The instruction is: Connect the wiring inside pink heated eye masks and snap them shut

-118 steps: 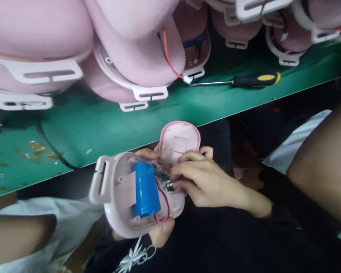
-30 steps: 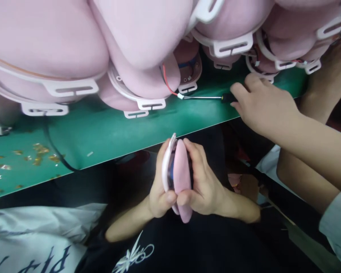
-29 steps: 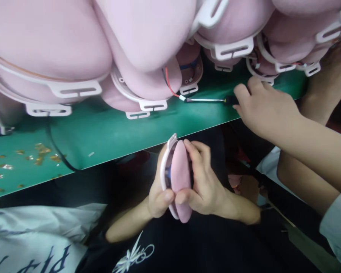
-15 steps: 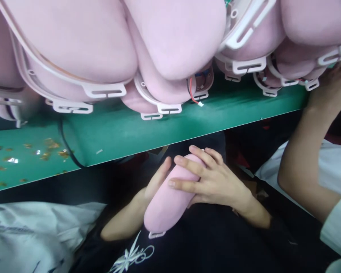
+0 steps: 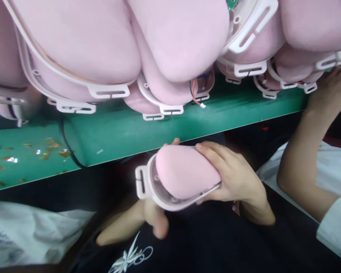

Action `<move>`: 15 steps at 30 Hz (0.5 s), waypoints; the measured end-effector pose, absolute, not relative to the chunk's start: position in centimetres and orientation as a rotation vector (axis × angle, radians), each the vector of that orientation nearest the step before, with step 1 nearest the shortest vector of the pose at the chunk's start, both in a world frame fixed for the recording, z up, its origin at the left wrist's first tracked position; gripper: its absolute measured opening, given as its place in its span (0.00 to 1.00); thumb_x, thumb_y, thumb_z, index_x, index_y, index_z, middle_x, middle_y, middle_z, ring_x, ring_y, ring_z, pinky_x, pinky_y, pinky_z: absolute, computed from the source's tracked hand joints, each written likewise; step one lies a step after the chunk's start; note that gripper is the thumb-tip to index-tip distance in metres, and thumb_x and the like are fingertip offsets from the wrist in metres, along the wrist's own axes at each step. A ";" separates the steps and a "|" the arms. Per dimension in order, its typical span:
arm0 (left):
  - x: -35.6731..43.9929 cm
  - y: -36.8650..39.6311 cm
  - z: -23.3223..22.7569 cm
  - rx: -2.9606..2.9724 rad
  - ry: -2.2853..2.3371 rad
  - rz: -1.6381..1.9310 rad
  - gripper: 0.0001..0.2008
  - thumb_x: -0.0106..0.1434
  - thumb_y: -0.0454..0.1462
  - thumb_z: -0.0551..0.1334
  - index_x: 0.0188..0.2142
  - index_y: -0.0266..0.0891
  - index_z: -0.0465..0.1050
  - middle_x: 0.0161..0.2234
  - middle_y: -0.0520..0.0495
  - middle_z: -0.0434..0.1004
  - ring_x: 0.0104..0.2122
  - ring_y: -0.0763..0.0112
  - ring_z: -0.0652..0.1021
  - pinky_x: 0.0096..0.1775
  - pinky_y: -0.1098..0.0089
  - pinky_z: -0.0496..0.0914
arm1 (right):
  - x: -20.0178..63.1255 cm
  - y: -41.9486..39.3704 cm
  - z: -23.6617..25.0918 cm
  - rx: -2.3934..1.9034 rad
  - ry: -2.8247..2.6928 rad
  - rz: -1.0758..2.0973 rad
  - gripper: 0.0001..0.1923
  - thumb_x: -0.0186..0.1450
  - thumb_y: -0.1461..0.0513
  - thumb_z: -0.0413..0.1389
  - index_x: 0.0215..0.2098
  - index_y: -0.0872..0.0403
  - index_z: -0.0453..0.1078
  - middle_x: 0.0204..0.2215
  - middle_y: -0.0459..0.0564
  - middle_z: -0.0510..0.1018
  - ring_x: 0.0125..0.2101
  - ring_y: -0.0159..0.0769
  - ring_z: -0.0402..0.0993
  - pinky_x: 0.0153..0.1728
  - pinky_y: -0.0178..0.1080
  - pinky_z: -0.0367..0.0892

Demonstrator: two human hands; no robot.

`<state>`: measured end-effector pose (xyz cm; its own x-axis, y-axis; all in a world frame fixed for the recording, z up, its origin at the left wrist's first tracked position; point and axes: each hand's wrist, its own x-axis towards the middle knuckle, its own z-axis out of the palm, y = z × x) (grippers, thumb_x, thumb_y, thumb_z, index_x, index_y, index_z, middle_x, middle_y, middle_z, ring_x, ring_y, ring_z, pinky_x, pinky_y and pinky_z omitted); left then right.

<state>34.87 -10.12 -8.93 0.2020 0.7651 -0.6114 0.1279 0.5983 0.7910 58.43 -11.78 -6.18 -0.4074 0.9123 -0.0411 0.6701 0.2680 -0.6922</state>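
I hold a pink padded device with a white plastic rim and a slotted tab on its left end, just below the edge of the green table. My right hand grips its right end, fingers over the top. My left hand is under it, blurred, with the thumb at the lower rim and a fingertip showing behind the top. The padded side faces me; the inside is hidden.
A heap of the same pink padded devices fills the table's far side, one with a red and black wire and white plug. A black cable and gold scraps lie at left. Another person's arm reaches in at right.
I have turned the pink device from end-on to lying sideways, its tab now at the left. The screwdriver is gone from the table, and the other person's hand has moved to the heap at right.
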 end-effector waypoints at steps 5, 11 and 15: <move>34.5 -11.2 -9.7 1.052 0.710 0.908 0.56 0.58 0.55 0.80 0.78 0.64 0.51 0.74 0.50 0.68 0.71 0.50 0.73 0.75 0.48 0.64 | 58.2 -11.6 -8.2 -1.085 -2.062 1.073 0.56 0.67 0.28 0.56 0.80 0.49 0.53 0.58 0.58 0.79 0.51 0.49 0.82 0.47 0.48 0.80; 35.0 -11.4 -10.2 1.019 0.704 0.915 0.55 0.62 0.54 0.77 0.79 0.60 0.48 0.77 0.43 0.60 0.74 0.39 0.68 0.76 0.34 0.58 | 58.3 -11.7 -9.8 -1.060 -1.905 1.153 0.46 0.73 0.32 0.52 0.79 0.46 0.58 0.59 0.59 0.77 0.58 0.49 0.78 0.56 0.51 0.78; 35.6 -10.6 -9.5 0.924 0.641 0.823 0.47 0.64 0.56 0.74 0.75 0.49 0.60 0.69 0.35 0.73 0.69 0.35 0.74 0.69 0.34 0.72 | 58.8 -11.7 -10.3 -0.947 -1.667 1.321 0.42 0.77 0.34 0.49 0.79 0.46 0.59 0.64 0.57 0.78 0.59 0.47 0.81 0.58 0.46 0.79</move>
